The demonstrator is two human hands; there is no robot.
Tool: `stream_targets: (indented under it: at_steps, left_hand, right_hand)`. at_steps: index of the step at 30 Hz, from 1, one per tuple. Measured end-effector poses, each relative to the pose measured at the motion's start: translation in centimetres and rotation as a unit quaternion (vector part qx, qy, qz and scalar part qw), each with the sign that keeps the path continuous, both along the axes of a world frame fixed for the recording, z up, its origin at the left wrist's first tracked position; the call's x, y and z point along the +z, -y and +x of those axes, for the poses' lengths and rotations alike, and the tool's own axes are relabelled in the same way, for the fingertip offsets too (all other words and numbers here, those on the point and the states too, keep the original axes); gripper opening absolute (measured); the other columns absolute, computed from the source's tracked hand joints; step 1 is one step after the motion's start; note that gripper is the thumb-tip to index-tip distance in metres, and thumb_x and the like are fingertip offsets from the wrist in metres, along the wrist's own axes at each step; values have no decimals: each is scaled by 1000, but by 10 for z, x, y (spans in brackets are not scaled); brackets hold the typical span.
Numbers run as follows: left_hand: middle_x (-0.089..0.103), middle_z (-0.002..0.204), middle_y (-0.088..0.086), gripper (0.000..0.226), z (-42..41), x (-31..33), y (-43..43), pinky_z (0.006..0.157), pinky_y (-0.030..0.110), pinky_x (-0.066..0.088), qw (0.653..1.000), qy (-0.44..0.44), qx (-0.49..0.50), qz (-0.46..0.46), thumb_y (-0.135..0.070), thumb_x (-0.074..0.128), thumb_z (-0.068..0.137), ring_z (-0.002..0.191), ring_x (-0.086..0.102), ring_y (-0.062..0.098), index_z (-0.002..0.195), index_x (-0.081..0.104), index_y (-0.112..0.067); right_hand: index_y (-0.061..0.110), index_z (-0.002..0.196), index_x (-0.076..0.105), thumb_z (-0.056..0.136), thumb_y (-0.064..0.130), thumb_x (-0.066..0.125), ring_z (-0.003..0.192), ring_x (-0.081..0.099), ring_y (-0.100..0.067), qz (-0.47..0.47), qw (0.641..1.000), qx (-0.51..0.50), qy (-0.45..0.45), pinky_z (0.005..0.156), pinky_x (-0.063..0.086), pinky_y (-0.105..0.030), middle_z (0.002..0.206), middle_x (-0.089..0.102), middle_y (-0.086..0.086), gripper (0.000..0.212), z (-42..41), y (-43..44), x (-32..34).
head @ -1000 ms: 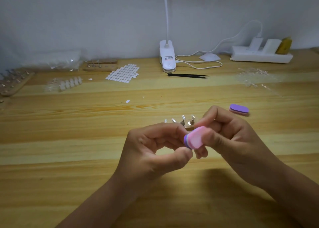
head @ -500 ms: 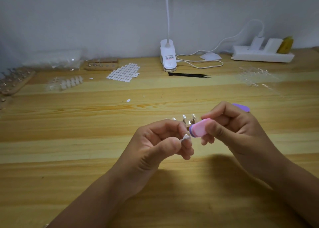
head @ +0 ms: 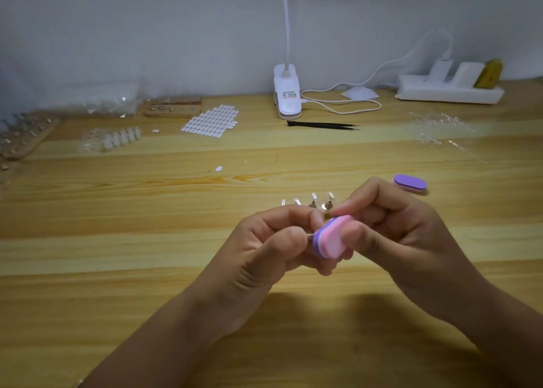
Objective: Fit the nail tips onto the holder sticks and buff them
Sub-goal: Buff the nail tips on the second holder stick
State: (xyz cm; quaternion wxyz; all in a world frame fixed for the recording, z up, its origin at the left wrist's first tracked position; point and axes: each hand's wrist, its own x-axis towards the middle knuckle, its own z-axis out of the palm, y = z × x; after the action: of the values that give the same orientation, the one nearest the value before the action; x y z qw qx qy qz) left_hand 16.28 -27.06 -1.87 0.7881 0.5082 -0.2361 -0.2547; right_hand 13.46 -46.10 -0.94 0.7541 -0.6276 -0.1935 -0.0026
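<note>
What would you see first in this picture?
Two hands meet in the middle: the right hand holds a pink-and-purple buffer block up to a tiny clear piece, mostly hidden, pinched in the left hand. Another purple buffer block lies behind the right hand, and a white clip lamp stands by the back wall.

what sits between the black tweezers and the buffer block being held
Head view: bare desk, then a row of nail tips on holder sticks just behind the buffer block.
</note>
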Motion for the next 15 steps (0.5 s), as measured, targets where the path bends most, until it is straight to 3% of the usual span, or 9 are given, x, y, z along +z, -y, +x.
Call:
stream_targets:
  at_steps: [5, 10, 13, 15]
  left_hand:
    - [64, 81, 0, 27, 1, 0, -1, 74, 29, 54, 1000, -26, -3, -13, -38, 72, 80, 74, 64, 18, 93, 68, -15]
    - [69, 85, 4, 32, -1, 0, 0, 76, 29, 54, 999, -26, -16, -15, -39, 70, 83, 77, 66, 17, 99, 67, -11]
    - [66, 83, 3, 24, 1, -1, 0, 74, 30, 54, 999, -35, -13, -19, -35, 69, 84, 78, 66, 17, 95, 68, -14]
    - [65, 82, 1, 18, 4, -2, -1, 73, 29, 55, 999, -40, 6, -19, -29, 58, 85, 79, 66, 17, 92, 69, -17]
  right_hand:
    - [30, 91, 72, 79, 49, 78, 68, 66, -12, -14, 997, -74, 1, 66, 54, -19, 77, 73, -1, 24, 4, 8, 3]
    - [19, 95, 68, 85, 37, 75, 70, 68, -14, -8, 999, -9, 38, 68, 55, -22, 81, 74, -5, 22, -2, -1, 1]
    - [25, 95, 70, 81, 47, 76, 73, 68, -14, -43, 997, -64, 22, 70, 55, -22, 84, 75, -5, 26, 2, 5, 3]
    - [22, 93, 68, 84, 45, 75, 71, 66, -13, -33, 993, -111, 7, 69, 55, -21, 81, 73, -5, 25, 7, 13, 2]
